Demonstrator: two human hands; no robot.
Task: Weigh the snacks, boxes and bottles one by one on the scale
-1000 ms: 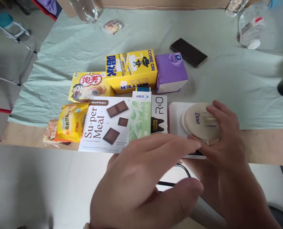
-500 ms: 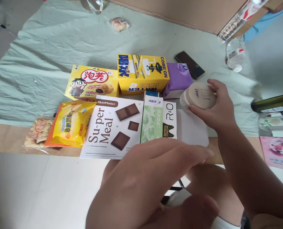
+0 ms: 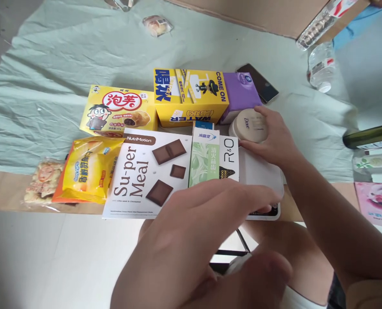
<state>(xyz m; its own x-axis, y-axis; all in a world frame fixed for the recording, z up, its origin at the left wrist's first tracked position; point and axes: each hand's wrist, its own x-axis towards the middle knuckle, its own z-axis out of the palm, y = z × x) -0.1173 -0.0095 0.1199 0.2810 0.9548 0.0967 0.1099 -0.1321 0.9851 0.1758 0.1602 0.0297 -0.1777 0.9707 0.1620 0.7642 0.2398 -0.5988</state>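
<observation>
Round Dove jar held at the back of a row of packed goods, centre right of the frame.

On the surface (image 3: 49, 56), beside the purple box (image 3: 242, 92) and above the white tray (image 3: 262, 174), the right hand (image 3: 274, 139) clasps the Dove jar (image 3: 249, 125) with curled fingers; best lowered flat and released only once it sits steady. The left hand (image 3: 191, 240) hovers spread and empty, lower centre.

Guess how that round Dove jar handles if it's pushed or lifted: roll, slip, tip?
The Dove jar is squat and wide, so it probably won't tip. On its flat base it should slide rather than roll; on edge it likely would. The lid looks smooth, perhaps slippery, and the right hand wraps its side. It sits against the purple box, which may block pushes.
</observation>
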